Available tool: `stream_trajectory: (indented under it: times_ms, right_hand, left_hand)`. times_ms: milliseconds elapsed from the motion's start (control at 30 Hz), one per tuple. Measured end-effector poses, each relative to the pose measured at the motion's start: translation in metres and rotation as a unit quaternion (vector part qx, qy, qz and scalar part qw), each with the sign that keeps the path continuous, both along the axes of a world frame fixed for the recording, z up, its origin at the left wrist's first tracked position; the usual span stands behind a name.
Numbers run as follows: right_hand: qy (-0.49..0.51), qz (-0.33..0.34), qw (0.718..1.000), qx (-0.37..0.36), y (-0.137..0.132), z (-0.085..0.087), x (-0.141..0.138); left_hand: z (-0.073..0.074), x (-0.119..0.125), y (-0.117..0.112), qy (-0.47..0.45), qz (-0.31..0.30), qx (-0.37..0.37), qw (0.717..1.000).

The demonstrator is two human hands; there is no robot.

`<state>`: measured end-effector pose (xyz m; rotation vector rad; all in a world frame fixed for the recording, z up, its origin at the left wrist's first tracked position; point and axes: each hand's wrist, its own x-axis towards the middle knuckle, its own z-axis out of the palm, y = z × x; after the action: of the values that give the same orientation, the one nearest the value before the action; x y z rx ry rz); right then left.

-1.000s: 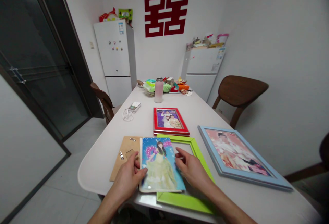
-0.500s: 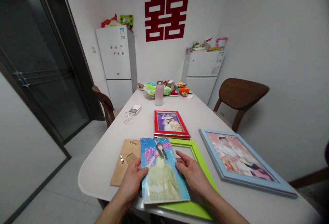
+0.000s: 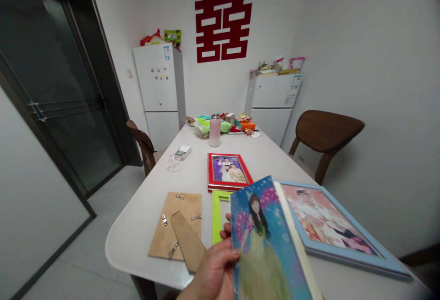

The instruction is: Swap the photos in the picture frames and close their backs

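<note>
My left hand (image 3: 218, 263) grips a photo print (image 3: 263, 245) by its left edge, thumb on the front and fingers behind. The print shows a figure in a pale green dress on a blue background. It is tilted up, and a thick white edge shows on its right side. Behind it lies a lime green picture frame (image 3: 216, 219), mostly covered by the print. To the left of my hand rests a brown backing board (image 3: 160, 236) with metal clips and a stand leg (image 3: 187, 240). My right hand does not show; the print may hide it.
A red-framed photo (image 3: 210, 171) lies mid-table, and a larger light blue frame (image 3: 343, 258) lies at the right. Farther back stand a pink bottle (image 3: 215, 132), a small device with a white cable (image 3: 182, 152) and a heap of packets (image 3: 202, 125). Wooden chairs (image 3: 326, 130) flank the table.
The print has moved right and closer to me, turning so its right edge shows. My left hand went with it, uncovering the backing board. My right hand has gone from sight.
</note>
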<state>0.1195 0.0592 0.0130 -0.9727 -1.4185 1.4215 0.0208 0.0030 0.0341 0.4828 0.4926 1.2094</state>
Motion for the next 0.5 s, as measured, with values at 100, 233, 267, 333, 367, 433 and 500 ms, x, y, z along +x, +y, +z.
stream_trajectory:
  times_ms: [100,233,267,333,367,433,500]
  right_hand:
    - [0.158,-0.010,0.983,-0.094,-0.002,0.006,0.012]
    - [0.237,-0.065,0.942,-0.230,0.005,0.017,0.042]
    - [0.218,-0.090,0.939,-0.249,0.009,0.017,0.050]
    - [0.165,-0.146,0.940,-0.261,0.019,0.014,0.063]
    - [0.138,-0.171,0.942,-0.253,0.023,0.011,0.067]
    - [0.086,-0.201,0.948,-0.231,0.031,0.006,0.071]
    - [0.036,-0.212,0.952,-0.217,0.035,0.003,0.069]
  left_hand:
    - [0.002,-0.004,0.001,0.107,-0.037,-0.004,0.994]
    - [-0.003,-0.028,0.006,0.324,0.032,0.051,0.944]
    - [-0.006,-0.034,0.007,0.373,0.070,0.079,0.922]
    - [-0.012,-0.044,0.008,0.475,0.117,0.123,0.864]
    - [-0.015,-0.047,0.007,0.522,0.121,0.137,0.833]
    - [-0.019,-0.047,0.005,0.595,0.100,0.164,0.781]
    - [-0.021,-0.043,0.002,0.642,0.064,0.184,0.742]
